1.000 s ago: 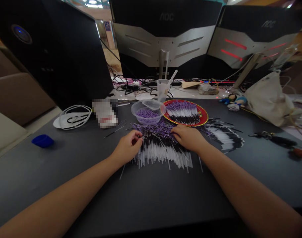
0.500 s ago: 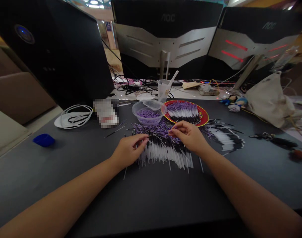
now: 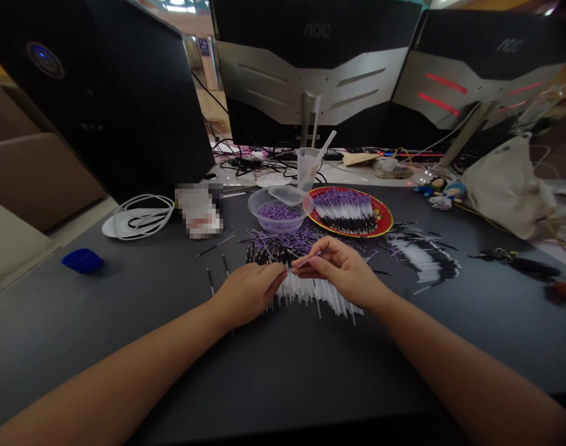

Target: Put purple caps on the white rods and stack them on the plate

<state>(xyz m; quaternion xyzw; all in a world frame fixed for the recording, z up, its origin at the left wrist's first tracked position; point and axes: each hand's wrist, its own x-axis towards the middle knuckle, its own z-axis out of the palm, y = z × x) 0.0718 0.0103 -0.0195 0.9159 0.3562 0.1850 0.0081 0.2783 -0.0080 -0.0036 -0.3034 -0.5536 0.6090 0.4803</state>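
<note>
My right hand (image 3: 343, 269) is closed in a pinch on a thin purple tube (image 3: 309, 259), which slants between thumb and fingers. Close beside it, my left hand (image 3: 250, 291) has its thumb and fingers pressed together; whatever they hold is hidden. Both hands are over a spread of thin white sticks with black ends (image 3: 327, 297), which look like pen refills. Behind them lies a loose heap of purple tubes (image 3: 283, 238). A clear plastic bowl (image 3: 255, 214) contains more purple tubes. On a red plate (image 3: 382, 218), white sticks with purple and black ends lie in a row.
More white-and-black sticks (image 3: 422, 257) lie on the right. A plastic cup (image 3: 305, 170) stands behind the bowl. At left are a blue cup-like piece (image 3: 82, 261), a coiled white cable (image 3: 143, 217) and a black computer case (image 3: 124, 105). Monitors (image 3: 310, 80) stand at the back.
My right hand has moved left and nearer, bringing the purple tube close to my left hand. The left hand has turned slightly, its fingers now more closed together.
</note>
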